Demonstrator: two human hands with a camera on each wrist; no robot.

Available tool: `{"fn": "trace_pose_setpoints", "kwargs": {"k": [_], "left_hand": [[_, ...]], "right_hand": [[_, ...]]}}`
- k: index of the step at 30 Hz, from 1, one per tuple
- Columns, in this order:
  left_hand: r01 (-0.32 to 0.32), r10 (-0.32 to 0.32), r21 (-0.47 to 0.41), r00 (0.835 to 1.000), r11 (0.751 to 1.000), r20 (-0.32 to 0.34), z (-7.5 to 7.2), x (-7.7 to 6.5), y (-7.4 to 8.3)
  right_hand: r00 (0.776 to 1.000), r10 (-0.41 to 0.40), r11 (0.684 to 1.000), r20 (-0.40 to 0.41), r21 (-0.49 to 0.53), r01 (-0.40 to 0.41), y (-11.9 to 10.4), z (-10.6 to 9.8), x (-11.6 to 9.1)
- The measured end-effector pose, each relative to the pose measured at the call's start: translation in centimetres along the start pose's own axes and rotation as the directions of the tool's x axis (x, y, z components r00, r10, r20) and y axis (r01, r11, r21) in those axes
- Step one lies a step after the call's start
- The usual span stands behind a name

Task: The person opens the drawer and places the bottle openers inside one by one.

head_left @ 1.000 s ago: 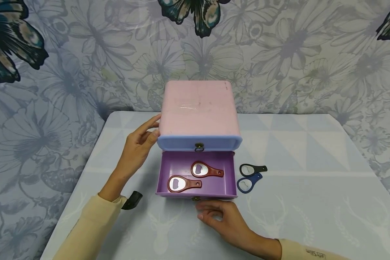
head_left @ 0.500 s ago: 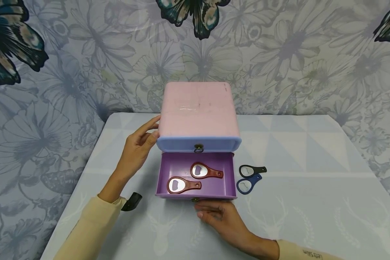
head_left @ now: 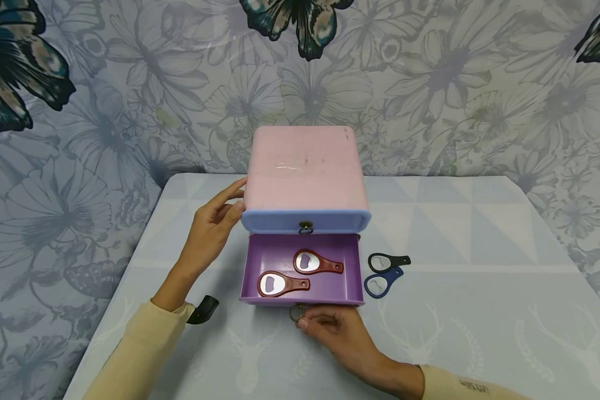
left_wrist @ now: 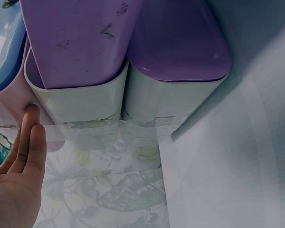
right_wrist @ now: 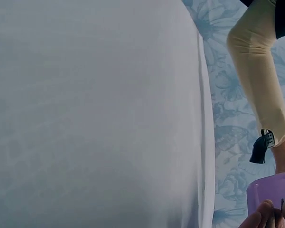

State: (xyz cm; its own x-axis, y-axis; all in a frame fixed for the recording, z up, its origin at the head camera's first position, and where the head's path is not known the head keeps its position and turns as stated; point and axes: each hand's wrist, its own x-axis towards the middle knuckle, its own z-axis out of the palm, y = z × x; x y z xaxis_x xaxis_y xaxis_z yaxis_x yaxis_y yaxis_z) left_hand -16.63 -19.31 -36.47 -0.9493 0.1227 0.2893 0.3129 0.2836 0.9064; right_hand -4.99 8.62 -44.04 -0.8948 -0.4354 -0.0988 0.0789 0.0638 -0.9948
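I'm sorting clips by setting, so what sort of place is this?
Likely indoors, perhaps a room at home: a small drawer unit stands on a pale patterned table, with a flower-printed backdrop behind.

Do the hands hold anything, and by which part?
The right hand holds the purple drawer by its ring; the left hand touches the pink casing.

Head cam sits high in front of the drawer unit, facing forward and down, mid-range, taking in both hands and wall. Left wrist cam: close, image turned sideways, facing the unit's left side; shares left hand and pulled-out purple drawer with head. Right wrist cam: sideways, mostly tablecloth; shares left sleeve with head.
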Motion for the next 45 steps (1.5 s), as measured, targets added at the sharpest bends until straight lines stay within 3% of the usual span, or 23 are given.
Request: {"fn": "trace_pose_setpoints", "kwargs": {"k": [22,45], "left_hand": [[0.012,-0.012,0.013,1.0,1.0,0.001,-0.1,0.0,-0.3],[0.01,-0.01,0.011,1.0,1.0,0.007,0.0,0.1,-0.1]], "right_hand": [[0.998,-0.07,0.997,-0.004,-0.022,0.07,-1.9,-1.2,2.5],[0.997,-0.03,0.997,-0.065,-0.067,0.026,-3.0,-2.7,6.3]]}}
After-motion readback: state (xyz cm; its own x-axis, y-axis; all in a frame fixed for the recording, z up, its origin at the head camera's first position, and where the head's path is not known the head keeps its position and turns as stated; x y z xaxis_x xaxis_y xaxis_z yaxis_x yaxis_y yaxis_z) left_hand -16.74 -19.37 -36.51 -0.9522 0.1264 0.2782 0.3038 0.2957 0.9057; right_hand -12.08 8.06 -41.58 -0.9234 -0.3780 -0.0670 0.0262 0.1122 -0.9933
